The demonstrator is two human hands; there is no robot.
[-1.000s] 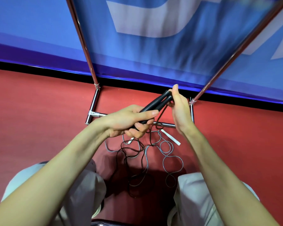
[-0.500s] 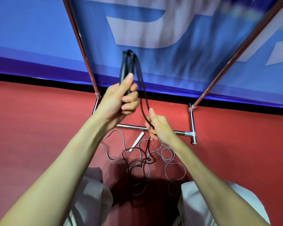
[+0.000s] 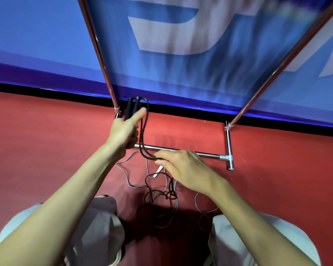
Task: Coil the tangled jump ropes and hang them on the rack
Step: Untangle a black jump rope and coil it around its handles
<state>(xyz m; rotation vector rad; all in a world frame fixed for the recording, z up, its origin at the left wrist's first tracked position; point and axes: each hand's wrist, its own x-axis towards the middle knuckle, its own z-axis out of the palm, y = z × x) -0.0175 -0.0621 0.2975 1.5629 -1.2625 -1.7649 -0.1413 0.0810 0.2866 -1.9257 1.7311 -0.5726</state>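
Note:
My left hand (image 3: 124, 131) grips the two black handles (image 3: 131, 108) of a dark jump rope, held upright side by side. The dark cord (image 3: 144, 135) drops from the handle tops in a doubled strand to my right hand (image 3: 183, 169), which pinches it just in front of the rack's floor bar. Below my hands the rest of the dark cord lies tangled on the floor with a grey jump rope (image 3: 131, 181). One white handle (image 3: 158, 172) of the grey rope peeks out beside my right hand.
The chrome rack (image 3: 210, 155) stands on the red floor, its two uprights rising left and right against a blue banner wall (image 3: 181, 73). My knees in light trousers (image 3: 96, 227) frame the tangle at the bottom.
My left hand has lowered the black handles and shifted left. My right hand has slid along the doubled cord and turned palm down near the floor bar.

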